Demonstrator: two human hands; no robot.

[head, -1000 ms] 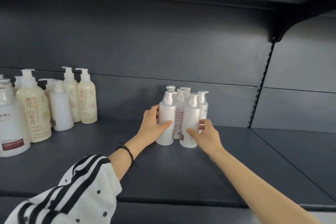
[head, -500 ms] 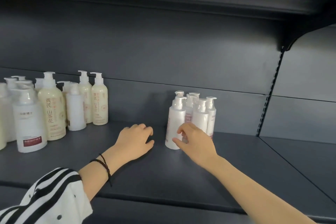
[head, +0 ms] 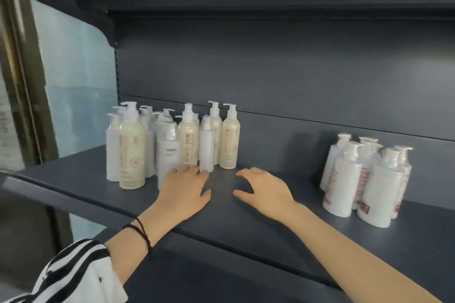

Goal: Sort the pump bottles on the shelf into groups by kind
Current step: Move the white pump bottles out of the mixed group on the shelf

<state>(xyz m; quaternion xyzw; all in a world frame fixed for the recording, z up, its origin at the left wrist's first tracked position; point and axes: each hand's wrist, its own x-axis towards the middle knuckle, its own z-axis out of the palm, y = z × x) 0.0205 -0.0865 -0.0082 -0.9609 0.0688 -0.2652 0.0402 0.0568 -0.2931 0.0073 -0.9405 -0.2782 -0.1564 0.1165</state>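
A dark grey shelf [head: 246,226] holds two bunches of pump bottles. The left bunch [head: 147,145] is a mix: fat cream bottles with dark writing stand among plain white ones, all upright and packed close. At its front left is a tall cream bottle [head: 131,152]; at its right end stands a second cream bottle [head: 229,142], with a slim white bottle [head: 206,147] just beside it. The right bunch [head: 357,179] stands well apart, and all its bottles are white with reddish labels, upright and packed close. Both hands are low over the bare part of the shelf between the bunches. The left hand [head: 184,189] is palm down with its fingers [head: 183,172] spread and almost straight; it holds nothing. Its fingertips reach the foot of the left bunch, right by the slim white bottle and a white bottle with a small label [head: 168,152], but I cannot tell if they touch. The right hand [head: 266,192] is just beside the left hand, palm down, its fingers [head: 247,172] loosely bent and its thumb out to the side; it holds nothing and is apart from every bottle. A black band [head: 139,230] sits on the left wrist, and a white sleeve with black stripes [head: 73,275] covers the arm below it.
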